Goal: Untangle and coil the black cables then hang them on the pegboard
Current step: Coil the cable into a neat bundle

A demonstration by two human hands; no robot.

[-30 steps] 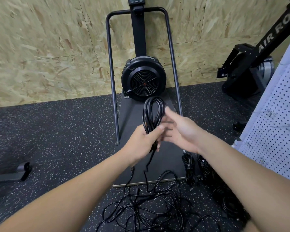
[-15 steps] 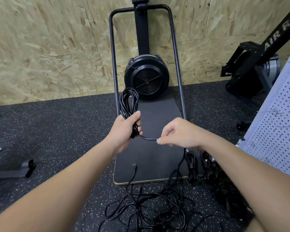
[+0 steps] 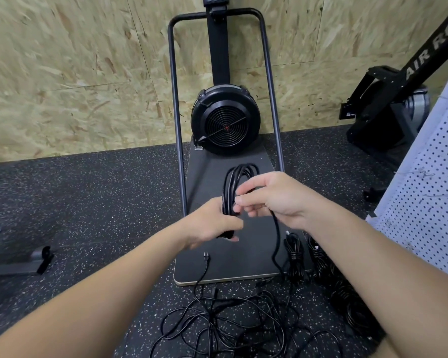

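My left hand (image 3: 212,226) grips the black cable coil (image 3: 234,187) low; right hand (image 3: 272,200) pinches its loose strand, probably (blurry). Tangled cables (image 3: 228,324) on near floor, pegboard (image 3: 429,192) right.

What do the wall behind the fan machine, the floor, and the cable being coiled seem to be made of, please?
Wall: likely strand board, raw and matt, with pressed wood flakes showing.
Floor: probably rubber matting, black with pale specks, dull.
Cable: seemingly rubber or plastic sheathing, smooth with a slight sheen, bending easily into loops.
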